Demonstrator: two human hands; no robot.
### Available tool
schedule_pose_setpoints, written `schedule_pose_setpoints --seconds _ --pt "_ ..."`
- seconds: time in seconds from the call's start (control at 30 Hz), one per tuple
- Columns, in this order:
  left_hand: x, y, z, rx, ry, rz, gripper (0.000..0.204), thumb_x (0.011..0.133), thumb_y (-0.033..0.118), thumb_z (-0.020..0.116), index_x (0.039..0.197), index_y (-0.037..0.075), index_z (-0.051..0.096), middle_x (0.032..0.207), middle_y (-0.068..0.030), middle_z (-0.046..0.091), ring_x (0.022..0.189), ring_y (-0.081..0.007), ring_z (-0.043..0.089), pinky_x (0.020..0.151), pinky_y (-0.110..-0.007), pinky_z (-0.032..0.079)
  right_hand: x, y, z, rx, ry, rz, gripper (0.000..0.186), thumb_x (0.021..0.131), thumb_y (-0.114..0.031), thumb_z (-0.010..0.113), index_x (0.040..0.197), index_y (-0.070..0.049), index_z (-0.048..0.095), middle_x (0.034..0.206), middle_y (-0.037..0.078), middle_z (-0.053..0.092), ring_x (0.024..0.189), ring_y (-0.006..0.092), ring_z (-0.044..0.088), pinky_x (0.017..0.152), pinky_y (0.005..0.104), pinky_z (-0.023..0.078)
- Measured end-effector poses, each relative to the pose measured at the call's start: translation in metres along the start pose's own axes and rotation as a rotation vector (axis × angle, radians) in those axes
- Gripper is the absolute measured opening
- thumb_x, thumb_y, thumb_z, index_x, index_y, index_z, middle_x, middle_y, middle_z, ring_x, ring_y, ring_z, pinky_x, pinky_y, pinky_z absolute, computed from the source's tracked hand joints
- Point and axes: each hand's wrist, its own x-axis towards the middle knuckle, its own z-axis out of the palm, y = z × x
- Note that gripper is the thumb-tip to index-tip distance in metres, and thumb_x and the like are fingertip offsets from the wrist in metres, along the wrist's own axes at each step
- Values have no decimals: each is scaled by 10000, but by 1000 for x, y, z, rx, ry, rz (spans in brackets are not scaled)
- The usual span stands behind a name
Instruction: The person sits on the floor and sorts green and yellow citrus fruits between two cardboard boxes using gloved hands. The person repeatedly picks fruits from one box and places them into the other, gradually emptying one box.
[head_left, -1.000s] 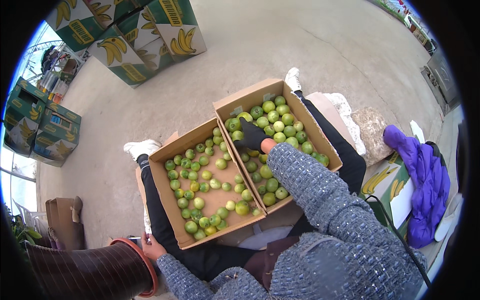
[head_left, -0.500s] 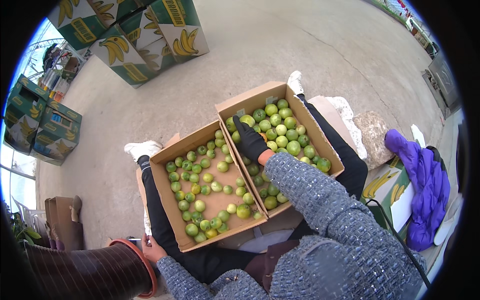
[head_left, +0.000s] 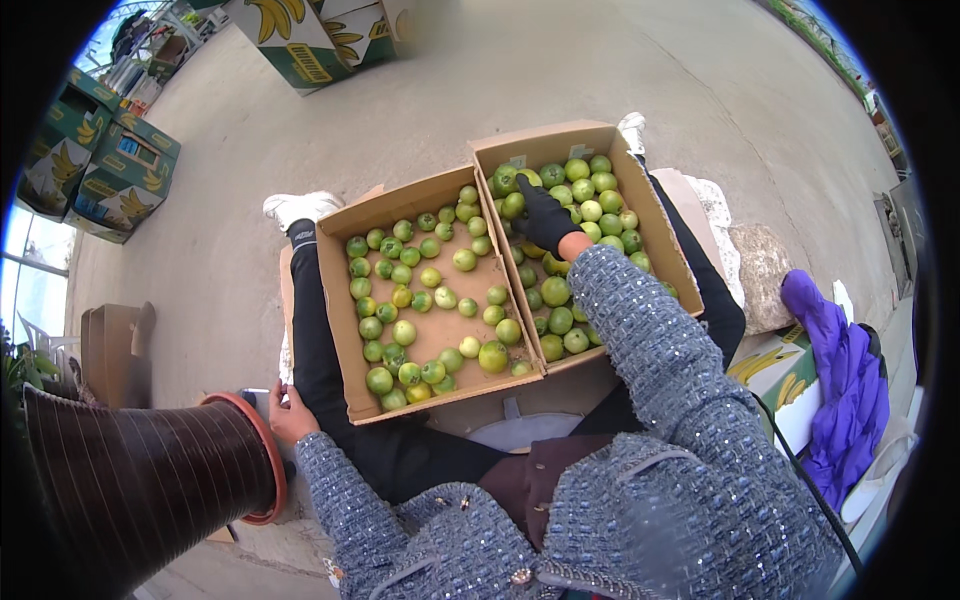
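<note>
Inspecting left to right, we are finding the bare left hand [head_left: 292, 417] at eight o'clock in the view, just beside the glossy dark-brown striped pot [head_left: 150, 480]; its fingers are bending inward, and we are not managing to make out whether they are holding anything. We are judging that it could serve better steadying the left shallow brown cardboard carton [head_left: 437, 330]. We are locating the round, smooth green fruits [head_left: 492, 356] in that carton and in the right shallow brown cardboard carton [head_left: 650, 225]. We are seeing the right hand in a black fabric glove [head_left: 545, 215] lying at ten o'clock in the right carton, its index finger pointing among the fruits; its other fingers are hiding, so we are not confirming any grip. We are recommending light fingertip contact, one fruit at a time, without pressing on neighbours.

Counting left to right, we are recording at least two green-and-white banana-printed boxes [head_left: 120, 185] near ten o'clock, one pot, about forty-two fruits in the left carton, roughly thirty showing in the right, where the grey-blue tweed sleeve [head_left: 630, 320] is covering part, and one purple cloth garment [head_left: 845, 390] between three and four o'clock.
</note>
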Motion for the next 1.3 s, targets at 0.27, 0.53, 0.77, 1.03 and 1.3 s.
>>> schedule_pose_setpoints --seconds 0.27,0.53,0.77,1.03,1.3 --pt "-1 1 -3 -56 -7 -31 282 809 133 638 1071 33 662 884 -87 693 659 -167 625 657 -311 501 22 0 12 58 17 -49 797 778 -211 663 1439 -145 222 1237 256 516 1113 392 525 922 427 443" --pt "-5 3 -3 -58 2 -44 278 811 112 631 1072 16 657 883 -91 692 646 -152 614 651 -311 499 15 -16 1 72 -25 -7 802 792 -146 673 1445 -111 208 1296 254 470 1175 380 480 969 402 412" --pt "-6 4 -5 -28 18 22 251 812 88 619 1044 0 659 895 -122 688 686 -206 636 649 -318 505 -7 -4 7 32 80 -135 767 799 -248 658 1409 -49 237 1269 293 462 1172 395 471 963 413 405" --pt "-3 1 5 -130 55 -6 257 770 71 622 1013 2 670 798 -75 661 580 -171 557 585 -306 472 -17 -26 -31 -63 124 -156 655 800 -242 656 1355 -73 352 1130 228 556 1001 373 567 852 433 465" --pt "-5 -5 0 -59 30 -26 285 789 103 627 1056 7 657 870 -100 685 655 -193 622 645 -329 498 -119 -148 -59 204 -332 -646 285 850 -298 636 1066 -113 633 969 108 636 799 271 639 698 383 515"
